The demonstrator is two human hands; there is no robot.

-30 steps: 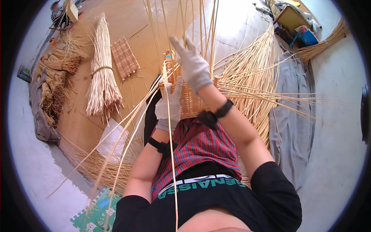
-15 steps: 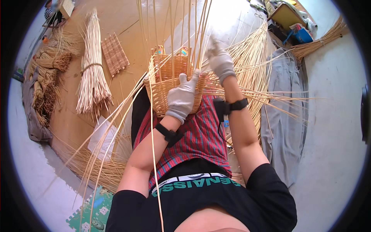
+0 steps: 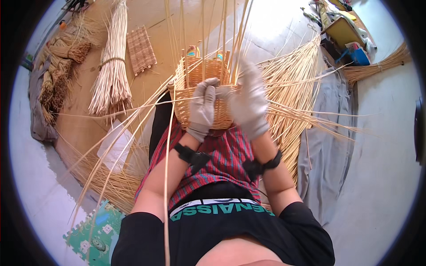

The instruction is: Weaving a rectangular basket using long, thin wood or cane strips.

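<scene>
Tan floor [image 3: 153,15] lies far. Grey-gloved left hand [image 3: 203,108] now pinches thin pale cane [image 3: 151,105]; grey-gloved right hand [image 3: 249,102], grip unclear, rejoins it for two-handed work at the tan woven basket [image 3: 181,114].

Bundle [image 3: 113,73], then panel [image 3: 142,51] left of basket [image 3: 181,111]; reeds [image 3: 290,84], then cloth [image 3: 326,150] right.

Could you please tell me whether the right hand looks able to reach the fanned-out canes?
Probably yes: the fanned-out canes lie just right of the right hand, with only thin strands beside the woven basket crossing between.
</scene>
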